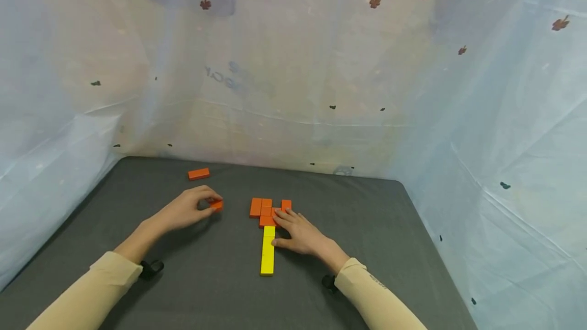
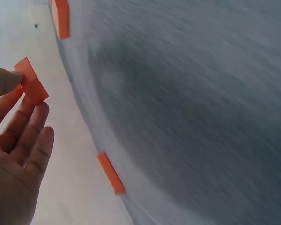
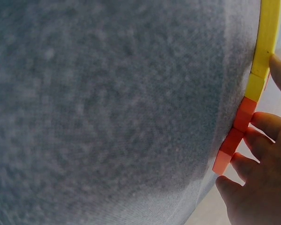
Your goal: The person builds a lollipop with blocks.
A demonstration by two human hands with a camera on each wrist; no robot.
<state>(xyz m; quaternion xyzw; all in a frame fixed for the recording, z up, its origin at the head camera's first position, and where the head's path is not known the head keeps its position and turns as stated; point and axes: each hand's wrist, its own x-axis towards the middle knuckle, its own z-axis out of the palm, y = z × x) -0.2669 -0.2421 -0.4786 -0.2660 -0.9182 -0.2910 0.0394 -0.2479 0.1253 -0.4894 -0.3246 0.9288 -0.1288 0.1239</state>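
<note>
Between thumb and fingertips, my left hand (image 1: pixel 192 209) pinches a small orange block (image 2: pixel 33 85), held above the dark cloth left of the arrangement. Several orange blocks (image 1: pixel 255 208) lie flat and close together at mid-table. Below them a strip of two yellow blocks (image 1: pixel 267 256) runs toward me like a stem. My right hand (image 1: pixel 302 234) is spread at the right side of this arrangement, its fingertips on the orange blocks and its thumb at the edge of the yellow strip. Those fingers partly cover the orange blocks on that side.
One loose orange block (image 1: pixel 198 174) lies near the far left edge of the dark cloth-covered table (image 1: pixel 367 213). A pale plastic sheet (image 1: pixel 284 80) with small leaf marks hangs behind the table and along its sides.
</note>
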